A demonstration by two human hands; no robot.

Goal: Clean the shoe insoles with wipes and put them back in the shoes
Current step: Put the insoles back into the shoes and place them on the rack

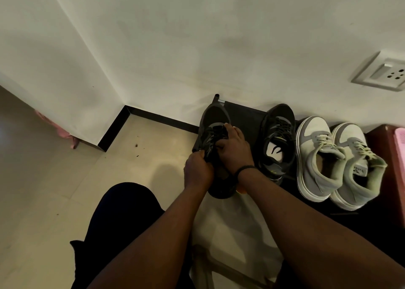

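At six o'clock, the left hand point(198, 170) grips the black shoe point(213, 144) by its collar. The right hand point(233, 147) curls over the laces, fingers at the opening. The shoe looks light and soft; its hidden insole likely bends, so pinch the heel edge. At two o'clock, its mate point(277, 142) sits on the rack point(243, 113) beside two grey shoes point(335, 161).

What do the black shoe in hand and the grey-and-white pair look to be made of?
Black shoe, gripped by the left hand and right hand: probably matte mesh or knit; dull, no sheen, though dim light leaves it uncertain. Grey-and-white pair: apparently smooth leather or synthetic panels with a soft sheen, padded fabric collars and thick white rubbery soles.
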